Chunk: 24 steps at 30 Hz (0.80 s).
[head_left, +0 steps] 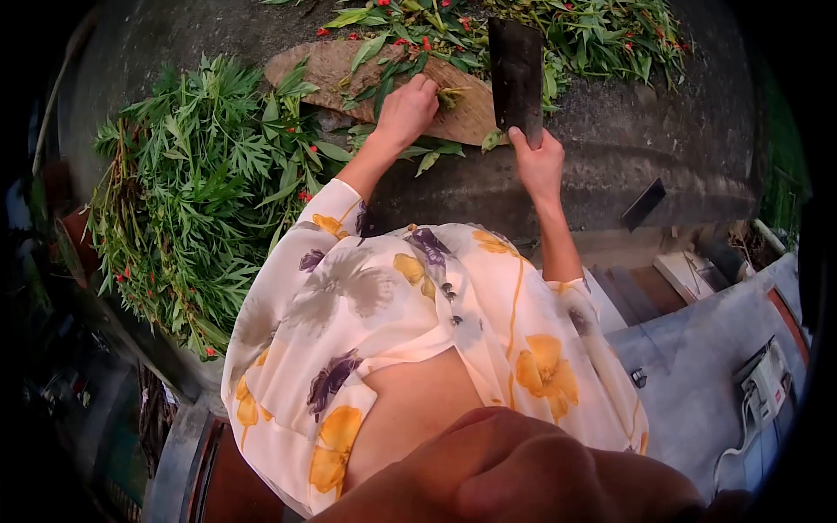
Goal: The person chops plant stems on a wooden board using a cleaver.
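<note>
The left grip (407, 113) is closed over the board (475, 111), fingers drawn together around what looks like a small bunch of greenish stems (451, 94). The stems poke out just right of its fingertips, lying over the wood; how tightly they are pinched is hard to tell. The right grip (539, 161) is wrapped around the handle of a dark cleaver (514, 70), thumb along the near end. Its blade reaches away from that grip, past the right end of the board, broad face toward the view; whether it touches anything is unclear.

To cut well here, the blade should be turned edge-down and brought left, square across the stems over solid wood rather than near the board's tapering right end. The left fingertips look exposed beside the protruding ends, so curling them back and feeding out only a short length seems safest. Squaring up the bunch should give even pieces.

Leaves (370, 52) on the board beyond the left grip could slip under the bunch and let it roll; sweeping them aside would help. The big leafy heap (200, 174) left of that grip, on the counter (602, 118), is best kept clear of the wood.
</note>
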Motion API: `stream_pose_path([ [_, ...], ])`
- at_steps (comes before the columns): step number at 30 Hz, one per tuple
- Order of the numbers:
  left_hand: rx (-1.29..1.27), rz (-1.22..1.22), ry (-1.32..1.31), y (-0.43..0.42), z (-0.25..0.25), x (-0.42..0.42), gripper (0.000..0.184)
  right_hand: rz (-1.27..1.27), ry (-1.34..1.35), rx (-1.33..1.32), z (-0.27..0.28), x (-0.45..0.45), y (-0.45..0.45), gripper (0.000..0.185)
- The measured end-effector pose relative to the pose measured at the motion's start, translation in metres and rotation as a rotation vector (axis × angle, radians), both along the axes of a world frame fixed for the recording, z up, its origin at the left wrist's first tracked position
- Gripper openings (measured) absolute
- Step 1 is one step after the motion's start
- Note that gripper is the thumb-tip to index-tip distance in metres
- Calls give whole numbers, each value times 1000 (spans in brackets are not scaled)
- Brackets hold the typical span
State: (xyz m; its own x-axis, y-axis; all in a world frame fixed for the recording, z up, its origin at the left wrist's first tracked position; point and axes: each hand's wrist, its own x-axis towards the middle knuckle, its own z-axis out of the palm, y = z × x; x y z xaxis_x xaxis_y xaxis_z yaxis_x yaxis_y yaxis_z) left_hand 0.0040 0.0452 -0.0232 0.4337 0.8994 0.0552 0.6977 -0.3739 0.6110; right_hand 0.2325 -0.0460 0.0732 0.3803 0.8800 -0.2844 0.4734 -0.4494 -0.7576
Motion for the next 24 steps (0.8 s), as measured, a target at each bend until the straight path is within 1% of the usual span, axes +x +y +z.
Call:
stream_pose_path([
  [2, -28, 12, 31, 3, 9, -10, 18, -20, 19, -13, -6, 4, -2, 31],
  [4, -244, 17, 203, 15, 27, -20, 20, -86, 128, 28, -18, 9, -7, 31],
  [5, -333, 34, 283, 27, 37, -20, 22, -89, 131, 27, -20, 10, -8, 31],
  [7, -353, 8, 193, 63, 44, -7, 24, -165, 143, 98, -21, 9, -11, 29],
  [8, -402, 42, -215, 73, 58, 11, 28, -161, 147, 91, -17, 8, -12, 29],
  [9, -432, 73, -626, 85, 73, 31, 34, -232, 284, 65, -12, 7, -11, 28],
  [10, -431, 71, -626, 95, 91, 44, 34, -305, 418, 40, -8, 7, -10, 27],
  [11, -417, 126, -701, 103, 106, 54, 31, -304, 415, 38, -7, 6, -13, 27],
  [12, -396, 179, -776, 108, 115, 60, 35, -344, 429, 104, -6, 5, -13, 26],
  [13, -434, 159, -574, 118, 94, 47, 57, -385, 444, 174, -6, 5, -12, 25],
  [14, 164, 225, -529, 113, 69, 39, 42, -387, 444, 177, -4, 6, -12, 25],
  [16, -3, 316, -165, 80, 49, 14, 51, -390, 513, 139, -1, 8, -17, 27],
  [17, -7, 317, -163, 64, 39, 9, 51, -391, 513, 135, -8, 11, -18, 27],
  [19, -293, 293, 220, 34, 19, 1, 65, -300, 319, 86, -26, 13, -22, 29],
  [20, -335, 314, 234, 26, 10, 3, 71, -290, 317, 85, -28, 11, -23, 29],
  [23, -334, 334, 221, 17, 0, 14, 68, -184, 288, -2, -33, 0, -23, 30],
  [24, -328, 380, 156, 19, -3, 17, 67, -181, 284, 4, -32, -1, -21, 30],
])
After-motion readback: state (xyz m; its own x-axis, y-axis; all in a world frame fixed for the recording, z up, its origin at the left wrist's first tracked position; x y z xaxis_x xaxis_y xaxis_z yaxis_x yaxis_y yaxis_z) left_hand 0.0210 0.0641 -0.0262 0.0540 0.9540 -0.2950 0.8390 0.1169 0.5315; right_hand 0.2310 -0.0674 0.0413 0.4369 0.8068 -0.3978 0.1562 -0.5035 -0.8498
